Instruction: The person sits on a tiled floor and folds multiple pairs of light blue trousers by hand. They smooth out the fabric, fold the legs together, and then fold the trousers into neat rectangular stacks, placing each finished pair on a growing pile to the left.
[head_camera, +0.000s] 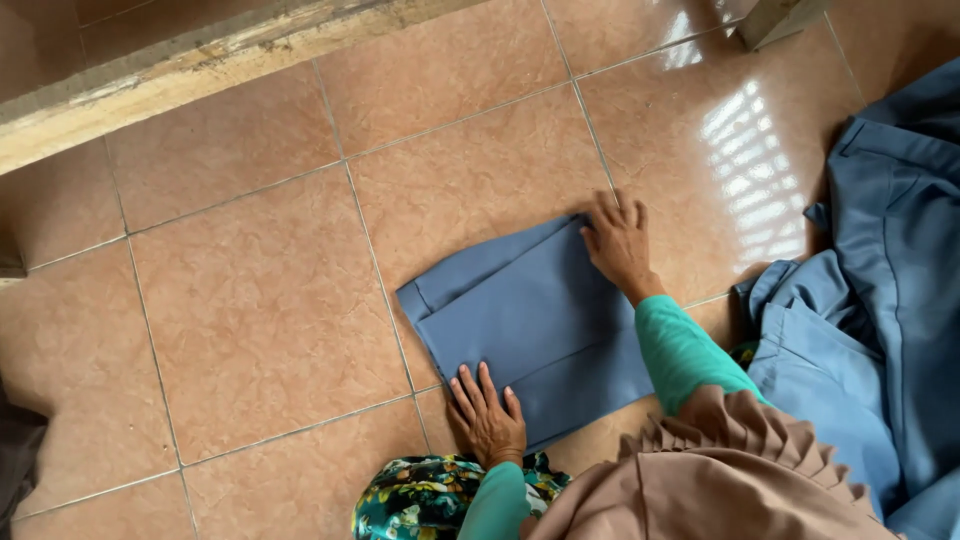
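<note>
On the tiled floor, a folded blue garment lies flat. Left hand presses its near edge, right hand its far corner; the fingers of both lie open and spread, gripping nothing, apparently to hold the fold flat. More blue clothes lie heaped at right.

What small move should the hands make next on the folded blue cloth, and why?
Probably one more fold: the right hand could bring the far edge toward the left hand. Both hands lie flat on the folded blue garment, which looks smooth on the tiled floor, but is still a wide rectangle.
</note>
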